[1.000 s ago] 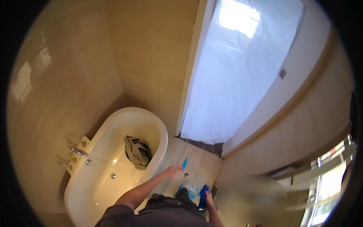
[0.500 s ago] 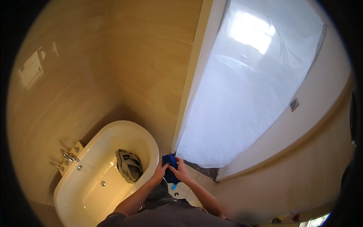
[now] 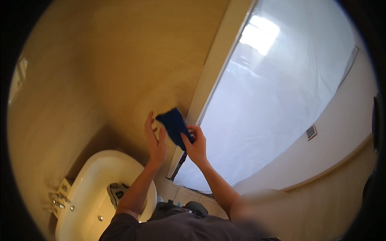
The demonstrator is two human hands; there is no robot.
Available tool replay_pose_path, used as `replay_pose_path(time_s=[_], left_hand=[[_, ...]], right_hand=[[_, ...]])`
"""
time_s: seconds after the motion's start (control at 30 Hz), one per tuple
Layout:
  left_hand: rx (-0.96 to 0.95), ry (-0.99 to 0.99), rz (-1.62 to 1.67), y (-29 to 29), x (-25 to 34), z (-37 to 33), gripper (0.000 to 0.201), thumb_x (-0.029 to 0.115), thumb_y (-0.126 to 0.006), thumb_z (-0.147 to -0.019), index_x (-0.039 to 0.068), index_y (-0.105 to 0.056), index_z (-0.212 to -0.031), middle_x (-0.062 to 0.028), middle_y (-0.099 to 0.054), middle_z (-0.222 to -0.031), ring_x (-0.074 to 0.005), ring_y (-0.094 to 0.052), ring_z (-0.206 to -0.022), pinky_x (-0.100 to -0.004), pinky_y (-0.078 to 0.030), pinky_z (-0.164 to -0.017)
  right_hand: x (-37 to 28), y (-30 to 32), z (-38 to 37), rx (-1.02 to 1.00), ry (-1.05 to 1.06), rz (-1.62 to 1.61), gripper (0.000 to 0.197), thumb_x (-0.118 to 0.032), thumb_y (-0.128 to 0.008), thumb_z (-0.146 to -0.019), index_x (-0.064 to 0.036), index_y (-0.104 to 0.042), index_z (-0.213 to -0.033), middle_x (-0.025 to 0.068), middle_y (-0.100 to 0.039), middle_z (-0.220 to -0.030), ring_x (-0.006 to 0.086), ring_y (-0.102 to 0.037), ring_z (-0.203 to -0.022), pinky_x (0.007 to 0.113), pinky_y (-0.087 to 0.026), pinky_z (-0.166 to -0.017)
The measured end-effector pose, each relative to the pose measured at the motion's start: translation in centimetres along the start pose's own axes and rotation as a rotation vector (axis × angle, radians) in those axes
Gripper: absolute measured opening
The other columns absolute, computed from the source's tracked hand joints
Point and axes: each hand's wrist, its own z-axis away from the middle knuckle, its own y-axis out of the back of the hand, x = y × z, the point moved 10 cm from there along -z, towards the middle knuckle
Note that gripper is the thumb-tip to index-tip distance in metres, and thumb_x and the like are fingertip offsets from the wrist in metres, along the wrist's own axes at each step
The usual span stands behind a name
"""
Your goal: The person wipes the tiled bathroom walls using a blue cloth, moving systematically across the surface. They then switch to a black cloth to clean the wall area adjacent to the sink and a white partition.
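A dark blue cloth (image 3: 173,125) is held up in front of me, near the edge of the doorway. My right hand (image 3: 196,143) grips its lower right part between thumb and fingers. The cloth's upper end spreads out to the left, toward my other hand. Just left of the cloth, my left hand (image 3: 156,140) is raised with its fingers apart and nothing in it.
A white bathtub (image 3: 94,160) with a metal tap (image 3: 58,201) stands at the lower left, a grey-green bag (image 3: 116,193) inside it. White plastic sheeting (image 3: 249,120) covers the doorway on the right. Beige tiled wall (image 3: 132,60) rises ahead; pale floor tiles (image 3: 187,195) lie below.
Both hands have risen and moved forward, away from my body. The left hand has let go of the blue cloth, which now hangs spread from the right hand. My view has shifted.
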Motion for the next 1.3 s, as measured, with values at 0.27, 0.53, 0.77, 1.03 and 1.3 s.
replay_pose_path(time_s=[0.27,0.53,0.77,1.03,1.3], left_hand=[[0.046,-0.385,-0.419,-9.9,0.3,-4.2,0.066,0.029,-0.04,-0.099,-0.003,-0.018,-0.152,-0.0271,-0.01,-0.16,-0.0463,-0.01,-0.147,-0.0547,-0.008,-0.117],[0.284,-0.415,-0.205,-7.0,5.8,-12.8,0.075,0.048,-0.04,-0.099,-0.001,-0.02,-0.152,-0.0223,-0.019,-0.158,-0.0408,-0.019,-0.144,-0.0474,-0.015,-0.118],[0.277,-0.334,-0.552,-7.5,-2.9,-2.7,0.066,0.039,-0.04,-0.1,-0.001,-0.024,-0.15,-0.0248,-0.019,-0.155,-0.04,-0.024,-0.141,-0.048,-0.018,-0.116],[0.264,-0.789,-0.489,-9.3,11.3,-12.1,0.063,0.04,-0.04,-0.1,-0.003,-0.031,-0.146,-0.0267,-0.02,-0.157,-0.0434,-0.023,-0.143,-0.0506,-0.018,-0.116],[0.299,-0.82,-0.524,-8.5,3.7,-5.4,0.056,0.038,-0.044,-0.098,0.005,-0.04,-0.143,-0.0294,-0.031,-0.152,-0.0507,-0.029,-0.14,-0.0588,-0.023,-0.112]], right_hand=[[-10.0,6.5,-6.5,0.244,0.808,0.324,0.035,0.0,-0.063,-0.081,-0.0022,-0.06,-0.116,0.0201,-0.054,-0.132,0.0342,-0.048,-0.121,0.043,-0.039,-0.101],[-7.6,3.0,-12.3,0.169,0.947,0.052,0.056,-0.022,-0.055,-0.086,-0.0063,-0.048,-0.139,0.0254,-0.028,-0.155,0.0413,-0.027,-0.143,0.053,-0.019,-0.115],[-7.8,2.0,-11.8,0.186,0.982,0.021,0.053,-0.029,-0.051,-0.088,-0.0044,-0.053,-0.135,0.0286,-0.034,-0.151,0.0432,-0.027,-0.142,0.054,-0.017,-0.116],[-7.4,2.7,-12.3,0.229,1.017,0.021,0.053,-0.029,-0.052,-0.091,-0.0033,-0.05,-0.137,0.0308,-0.035,-0.15,0.0464,-0.032,-0.139,0.056,-0.02,-0.114],[-8.1,2.2,-11.9,0.247,1.024,-0.006,0.056,-0.025,-0.045,-0.092,0.0012,-0.043,-0.141,0.0328,-0.03,-0.151,0.0473,-0.028,-0.141,0.057,-0.017,-0.116]])
